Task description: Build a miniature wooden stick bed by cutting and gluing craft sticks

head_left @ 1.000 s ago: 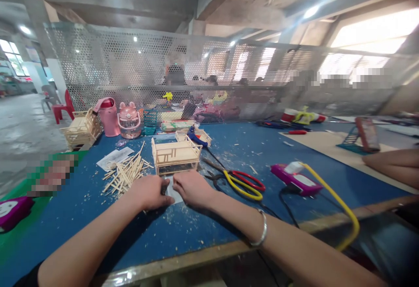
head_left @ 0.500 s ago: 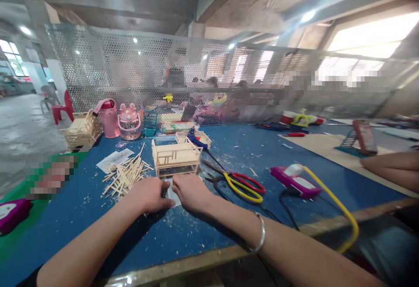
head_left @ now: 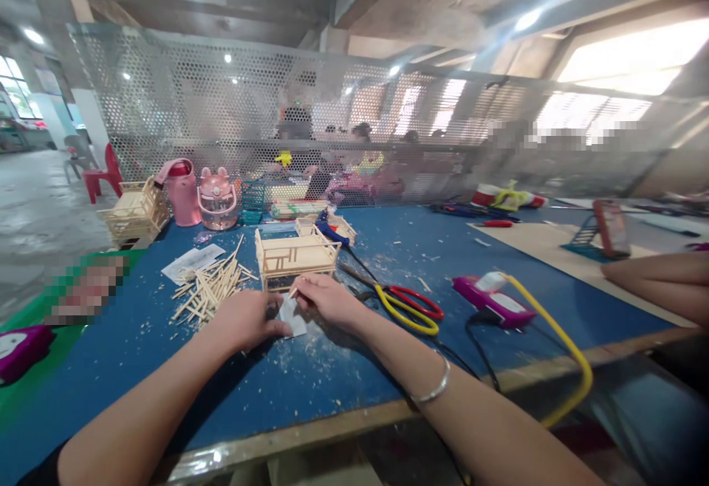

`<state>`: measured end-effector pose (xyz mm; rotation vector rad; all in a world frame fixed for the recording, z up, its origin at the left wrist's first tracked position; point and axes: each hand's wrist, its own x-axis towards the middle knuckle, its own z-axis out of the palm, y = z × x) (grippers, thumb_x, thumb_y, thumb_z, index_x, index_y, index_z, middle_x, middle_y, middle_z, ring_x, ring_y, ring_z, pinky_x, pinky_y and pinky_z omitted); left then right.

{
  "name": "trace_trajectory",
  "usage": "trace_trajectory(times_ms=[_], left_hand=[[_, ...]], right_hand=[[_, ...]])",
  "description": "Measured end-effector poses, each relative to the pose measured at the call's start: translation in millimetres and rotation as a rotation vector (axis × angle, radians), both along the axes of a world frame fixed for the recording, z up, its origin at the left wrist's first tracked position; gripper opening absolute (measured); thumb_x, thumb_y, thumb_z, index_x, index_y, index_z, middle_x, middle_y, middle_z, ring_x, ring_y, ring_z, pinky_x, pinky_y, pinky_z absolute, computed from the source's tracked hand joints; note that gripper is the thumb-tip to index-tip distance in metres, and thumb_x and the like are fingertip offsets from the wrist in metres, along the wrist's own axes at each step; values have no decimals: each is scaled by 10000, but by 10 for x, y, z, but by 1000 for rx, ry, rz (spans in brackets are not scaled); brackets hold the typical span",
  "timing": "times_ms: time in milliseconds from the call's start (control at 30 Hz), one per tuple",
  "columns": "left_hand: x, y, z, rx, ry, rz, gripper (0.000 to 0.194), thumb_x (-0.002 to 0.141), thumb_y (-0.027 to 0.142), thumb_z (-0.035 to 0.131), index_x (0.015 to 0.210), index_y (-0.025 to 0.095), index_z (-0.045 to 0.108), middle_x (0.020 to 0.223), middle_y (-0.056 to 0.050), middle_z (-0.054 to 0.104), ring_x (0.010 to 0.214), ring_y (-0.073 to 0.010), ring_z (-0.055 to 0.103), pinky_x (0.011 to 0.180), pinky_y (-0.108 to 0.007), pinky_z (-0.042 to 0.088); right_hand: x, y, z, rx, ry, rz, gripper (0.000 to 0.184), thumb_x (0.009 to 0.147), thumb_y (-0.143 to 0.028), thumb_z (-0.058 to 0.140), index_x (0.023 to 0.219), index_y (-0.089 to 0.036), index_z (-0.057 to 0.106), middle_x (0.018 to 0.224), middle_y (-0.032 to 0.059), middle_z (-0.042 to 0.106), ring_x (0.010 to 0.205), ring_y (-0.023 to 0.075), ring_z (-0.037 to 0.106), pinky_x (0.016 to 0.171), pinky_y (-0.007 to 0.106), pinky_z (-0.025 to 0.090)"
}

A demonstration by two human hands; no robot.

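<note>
In the middle of the head view, my right hand (head_left: 324, 299) pinches a short wooden stick (head_left: 293, 292) above a small white paper (head_left: 293, 317) on the blue table. My left hand (head_left: 247, 320) rests at the paper's left edge, thumb and fingers apart. Just beyond the hands stands a miniature wooden frame (head_left: 298, 255) with rails, shaped like a small bed. A loose heap of thin wooden sticks (head_left: 213, 290) lies beyond and left of my left hand, partly over another white sheet (head_left: 191, 263).
Red-and-yellow-handled cutters (head_left: 413, 309) lie to the right, near a purple power strip (head_left: 492, 301) with a yellow cable. A blue glue gun (head_left: 331, 233) sits behind the frame. Pink bottles (head_left: 217, 202) and a wooden model (head_left: 136, 213) stand back left. Another person's arm (head_left: 653, 279) rests at right.
My right hand has lifted and turned away from the paper, so the stick in its fingers now shows. My left hand has shifted slightly left, and its fingers have spread. The whole view has moved slightly.
</note>
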<state>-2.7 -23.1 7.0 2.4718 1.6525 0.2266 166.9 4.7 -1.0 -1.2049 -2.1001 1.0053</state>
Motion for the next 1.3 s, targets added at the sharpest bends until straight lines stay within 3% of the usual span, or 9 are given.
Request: trace_trajectory(times_ms=[67, 133, 233, 433, 633, 833, 1067, 1200, 1300], left_hand=[[-18, -2, 6, 88, -91, 28, 431, 694, 560, 529, 968, 254, 656, 877, -91, 700, 834, -281, 627, 643, -330, 433], [-23, -6, 16, 146, -188, 9, 349, 734, 525, 511, 823, 232, 680, 792, -57, 701, 758, -229, 626, 622, -293, 420], [-14, -11, 20, 191, -321, -57, 260, 785, 407, 506, 705, 219, 666, 705, -9, 683, 677, -164, 603, 604, -249, 402], [14, -29, 1, 170, -433, -127, 244, 831, 307, 446, 790, 214, 667, 768, -5, 693, 702, -147, 601, 636, -234, 405], [39, -56, -6, 143, -603, -36, 195, 771, 334, 526, 730, 186, 646, 669, 9, 670, 617, -133, 582, 592, -224, 413], [52, -22, -62, 282, -563, -14, 144, 768, 269, 534, 743, 197, 656, 719, -4, 686, 662, -143, 597, 626, -241, 423], [71, -34, -62, 355, -558, -32, 149, 790, 235, 493, 770, 209, 638, 774, -12, 684, 721, -151, 603, 674, -252, 443], [46, 15, -85, 369, -605, 83, 206, 786, 340, 508, 913, 204, 596, 716, -5, 651, 620, -140, 575, 620, -259, 450], [-17, 98, -122, 453, -650, 192, 294, 765, 372, 521, 984, 176, 534, 758, -20, 603, 645, -148, 550, 605, -270, 457]], right_hand=[[10, 6, -27, -136, 240, 37, 346, 851, -367, 300, 601, -176, 443, 494, -46, 399, 418, 71, 292, 436, 209, 237], [6, -3, -54, -185, 349, 50, 329, 819, -422, 363, 632, -171, 466, 497, -53, 399, 420, 67, 286, 437, 209, 223], [-8, -29, -75, -214, 379, 73, 360, 774, -500, 425, 636, -170, 469, 498, -55, 415, 420, 61, 288, 436, 209, 214], [-2, -50, -91, -266, 399, 83, 383, 740, -548, 460, 653, -175, 471, 468, -69, 407, 393, 58, 276, 405, 212, 188], [7, -40, -110, -121, 374, 81, 348, 758, -490, 478, 630, -166, 499, 479, -73, 380, 414, 56, 290, 420, 207, 219], [70, 4, -66, 113, 286, -110, 161, 706, -282, 581, 725, -132, 636, 651, 1, 597, 586, 97, 486, 578, 221, 362], [155, 23, 183, 339, -20, -41, 128, 740, -205, 562, 737, -163, 683, 707, 8, 665, 648, 114, 547, 609, 215, 371], [170, 112, 324, 398, -193, 12, 122, 744, -180, 567, 729, -166, 687, 643, -4, 652, 611, 109, 540, 583, 211, 356], [177, 178, 294, 473, -212, -53, 154, 769, -151, 532, 769, -159, 686, 720, 21, 678, 679, 123, 572, 639, 222, 377]])
